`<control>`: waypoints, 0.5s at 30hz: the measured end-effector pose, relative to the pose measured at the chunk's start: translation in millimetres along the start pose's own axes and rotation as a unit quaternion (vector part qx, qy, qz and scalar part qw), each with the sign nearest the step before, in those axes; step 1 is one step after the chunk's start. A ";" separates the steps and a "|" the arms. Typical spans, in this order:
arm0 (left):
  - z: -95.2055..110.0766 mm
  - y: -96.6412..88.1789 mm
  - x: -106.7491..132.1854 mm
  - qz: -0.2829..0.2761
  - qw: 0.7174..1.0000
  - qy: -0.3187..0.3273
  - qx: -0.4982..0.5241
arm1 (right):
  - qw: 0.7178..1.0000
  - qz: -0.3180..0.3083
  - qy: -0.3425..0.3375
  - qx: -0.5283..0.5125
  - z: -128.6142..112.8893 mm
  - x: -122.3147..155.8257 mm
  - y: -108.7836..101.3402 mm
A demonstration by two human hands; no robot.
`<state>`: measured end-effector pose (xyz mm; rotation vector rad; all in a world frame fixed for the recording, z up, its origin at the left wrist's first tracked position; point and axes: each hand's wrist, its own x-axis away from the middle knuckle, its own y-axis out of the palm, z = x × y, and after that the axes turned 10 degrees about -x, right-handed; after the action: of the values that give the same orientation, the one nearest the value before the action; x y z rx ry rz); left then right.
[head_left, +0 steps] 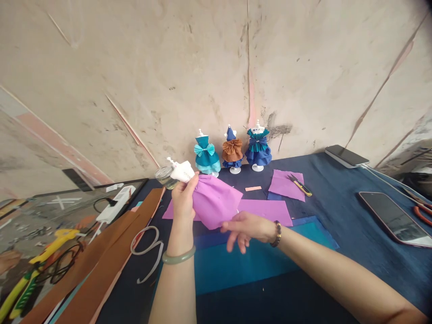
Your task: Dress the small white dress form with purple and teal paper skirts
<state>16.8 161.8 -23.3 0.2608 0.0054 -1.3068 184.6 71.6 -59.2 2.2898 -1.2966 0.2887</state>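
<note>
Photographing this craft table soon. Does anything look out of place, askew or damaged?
Nothing is spilled. The plaster wall behind the three dressed miniature mannequins is cracked and stained, and long brown fabric strips lie askew at the left, overlapping each other. The left hand holds a purple-skirted white mannequin.

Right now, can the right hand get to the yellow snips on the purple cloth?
Probably yes. The right hand only touches the hem of the purple skirt, fingers loose, and the yellow thread snips lie in the open on a purple cloth piece, with only flat fabric between.
</note>
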 end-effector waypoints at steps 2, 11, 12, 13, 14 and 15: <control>0.1 -3.5 0.4 -0.040 0.999 0.001 -0.016 | 0.990 -0.087 0.043 0.098 -15.2 19.8 -0.4; -8.8 6.2 15.4 -0.314 0.949 -0.032 -0.013 | 0.886 0.243 -0.361 0.159 -39.9 50.4 -5.1; -12.8 7.7 16.4 -0.333 0.942 -0.031 -0.014 | 0.867 0.271 -0.376 0.183 -38.2 47.2 -6.3; -17.3 8.4 16.8 -0.345 0.938 -0.025 -0.021 | 0.850 0.292 -0.387 0.207 -36.4 44.0 -7.3; -21.8 8.2 16.8 -0.353 0.935 -0.013 -0.030 | 0.837 0.305 -0.394 0.226 -34.7 41.1 -8.1; -26.1 7.5 16.5 -0.357 0.933 0.003 -0.041 | 0.830 0.309 -0.398 0.239 -33.2 38.8 -8.5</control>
<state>32.1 152.9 -49.7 0.1953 0.1754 -2.0268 214.1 63.4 -17.4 2.3871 -2.6649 -0.2081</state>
